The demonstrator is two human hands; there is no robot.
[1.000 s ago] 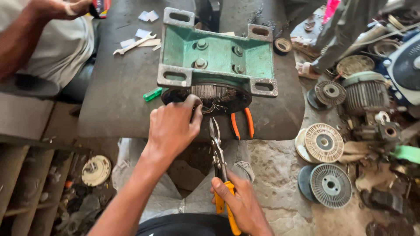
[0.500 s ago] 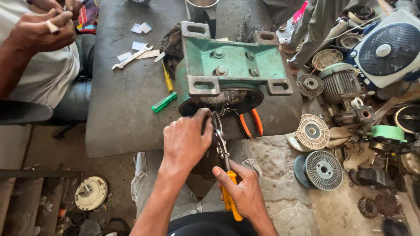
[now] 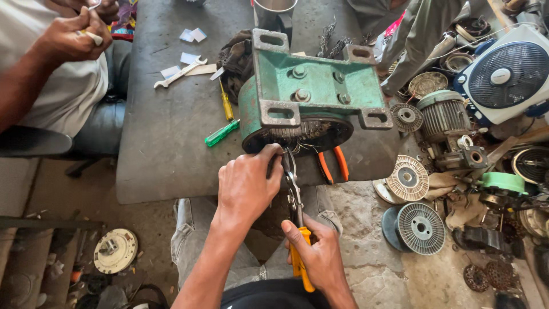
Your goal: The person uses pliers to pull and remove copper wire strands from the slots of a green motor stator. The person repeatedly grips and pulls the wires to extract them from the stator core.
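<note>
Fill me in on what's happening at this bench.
A person works on a green motor housing lying on the grey table. Their left hand is at its open lower end, on the windings, while the right hand grips yellow-handled pliers reaching up to that spot. Orange-handled pliers and screwdrivers lie alongside. Another person sits left.
</note>
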